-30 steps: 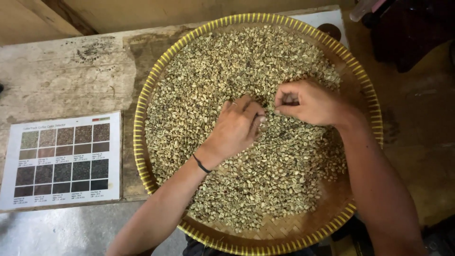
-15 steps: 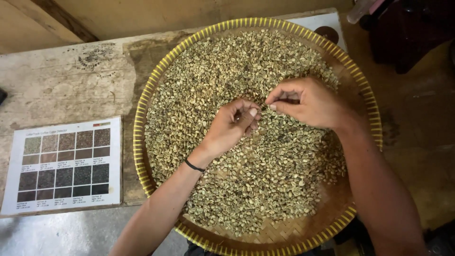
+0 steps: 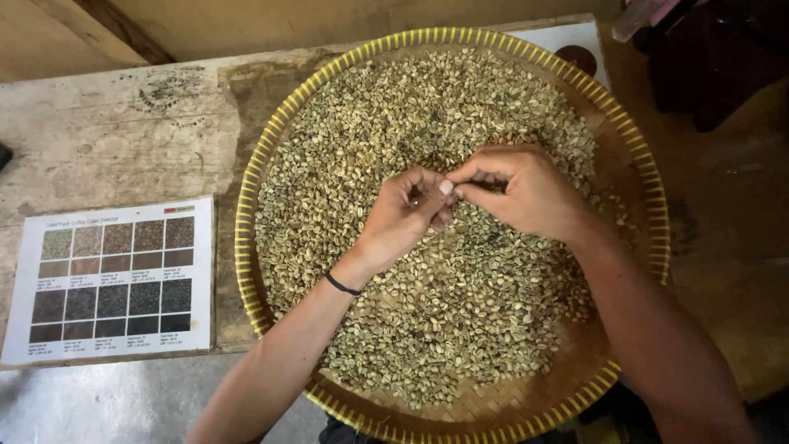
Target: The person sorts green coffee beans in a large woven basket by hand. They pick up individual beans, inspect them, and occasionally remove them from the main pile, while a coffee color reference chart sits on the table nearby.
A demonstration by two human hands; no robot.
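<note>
Left hand (image 3: 404,215): cupped, fingers curled, apparently around picked beans (image 3: 370,123).
Right hand (image 3: 526,191): fingertips pinched, contents too small to tell.
Tip: pinch single beans at tray (image 3: 246,205) centre; avoid scattering rimward.

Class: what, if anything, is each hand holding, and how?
Right hand fingers meet the left hand fingers above the beans; any bean pinched is hidden.
</note>
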